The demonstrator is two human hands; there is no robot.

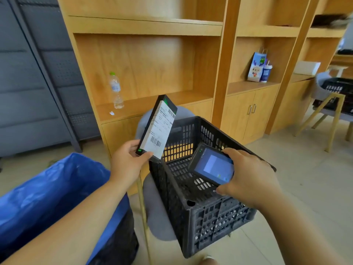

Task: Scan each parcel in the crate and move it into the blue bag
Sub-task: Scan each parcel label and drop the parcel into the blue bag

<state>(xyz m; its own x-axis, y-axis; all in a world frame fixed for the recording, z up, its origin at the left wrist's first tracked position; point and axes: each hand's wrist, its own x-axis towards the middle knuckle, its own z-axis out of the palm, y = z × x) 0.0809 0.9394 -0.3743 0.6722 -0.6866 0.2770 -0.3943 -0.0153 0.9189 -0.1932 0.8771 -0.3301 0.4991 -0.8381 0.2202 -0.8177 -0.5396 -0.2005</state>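
My left hand (128, 162) grips the lower end of a flat black parcel (157, 125) with a white shipping label and barcodes, held upright above the crate's left rim. My right hand (248, 177) holds a handheld scanner (212, 165) with a lit blue screen over the black plastic crate (214, 217), its top pointing toward the parcel. No other parcel shows inside the crate. The blue bag (47, 190) stands open at the lower left, below my left forearm.
The crate sits on a grey chair (158, 219) with wooden legs. Behind stands a wooden shelf unit (219, 60) holding a water bottle (116, 90), a paper gift bag (256, 66) and a cup. Another chair with a black crate (338, 87) is at the right.
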